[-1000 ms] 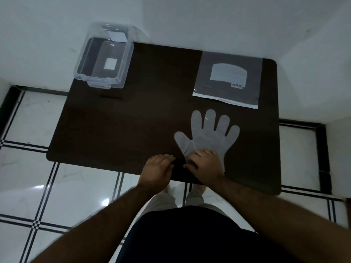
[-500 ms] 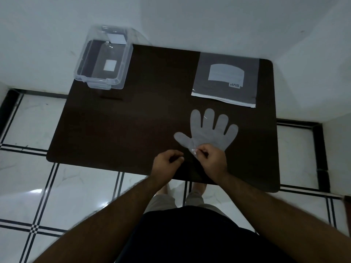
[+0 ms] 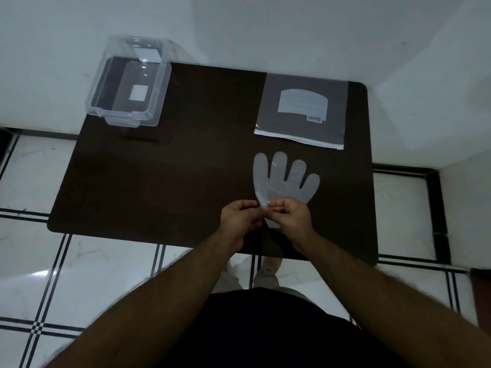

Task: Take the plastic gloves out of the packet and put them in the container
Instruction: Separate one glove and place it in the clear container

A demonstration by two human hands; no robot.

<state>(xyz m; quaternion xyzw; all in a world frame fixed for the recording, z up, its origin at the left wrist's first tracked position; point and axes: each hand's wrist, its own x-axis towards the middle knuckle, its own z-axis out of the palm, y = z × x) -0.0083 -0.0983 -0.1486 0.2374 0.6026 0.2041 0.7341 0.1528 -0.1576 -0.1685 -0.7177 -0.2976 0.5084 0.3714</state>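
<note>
Both hands meet near the front edge of the dark brown desk (image 3: 159, 181). The left hand (image 3: 240, 220) and the right hand (image 3: 292, 217) each pinch the cuff end of a thin translucent plastic glove (image 3: 285, 181), whose fingers lie flat pointing toward the back edge. The flat grey plastic packet (image 3: 303, 110) lies at the back right corner, and the clear plastic container (image 3: 127, 83) stands at the back left corner.

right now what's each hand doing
Left hand: closed, pinching the cuff edge of the plastic glove.
Right hand: closed, pinching the same cuff edge.
</note>
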